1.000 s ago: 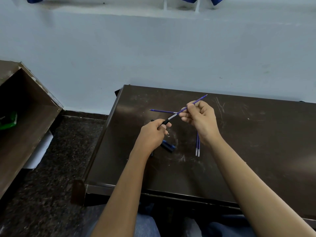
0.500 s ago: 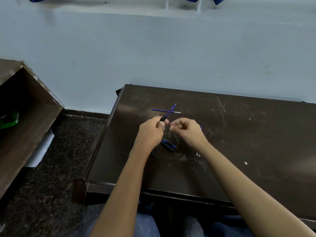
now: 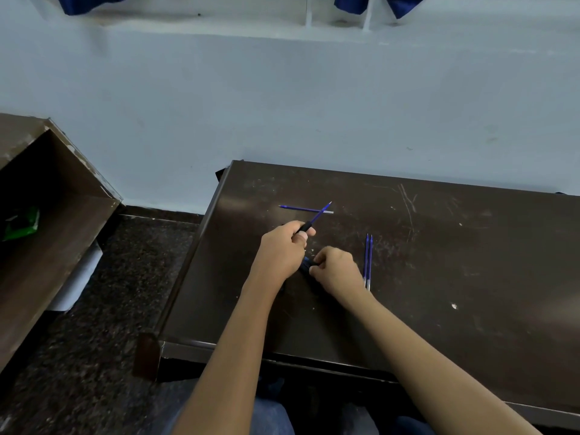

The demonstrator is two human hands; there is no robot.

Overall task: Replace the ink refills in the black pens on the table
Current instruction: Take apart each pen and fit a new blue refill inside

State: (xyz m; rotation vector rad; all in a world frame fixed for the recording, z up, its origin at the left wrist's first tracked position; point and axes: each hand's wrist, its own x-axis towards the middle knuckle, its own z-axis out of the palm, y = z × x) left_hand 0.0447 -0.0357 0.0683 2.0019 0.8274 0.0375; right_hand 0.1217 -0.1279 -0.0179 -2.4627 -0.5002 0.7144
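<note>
My left hand point(image 3: 284, 246) grips a black pen barrel point(image 3: 305, 227) above the dark table point(image 3: 439, 262). A blue refill point(image 3: 320, 214) sticks out of the barrel, pointing up and to the right. Lower down, my right hand point(image 3: 337, 270) rests on the table and pinches a dark pen part point(image 3: 306, 265) that is mostly hidden between my hands. One loose blue refill point(image 3: 301, 209) lies flat behind my left hand. Two more blue refills point(image 3: 367, 262) lie side by side just right of my right hand.
The table's left edge point(image 3: 201, 246) drops to a dark speckled floor point(image 3: 103, 309). A brown wooden shelf unit point(image 3: 47, 230) with a green item point(image 3: 22, 226) stands at the left. A pale wall point(image 3: 314, 105) runs behind the table.
My right hand let go of the refill it was pushing into the barrel, dropped to the table and took hold of the dark pen part. The refill now sits deeper in the barrel.
</note>
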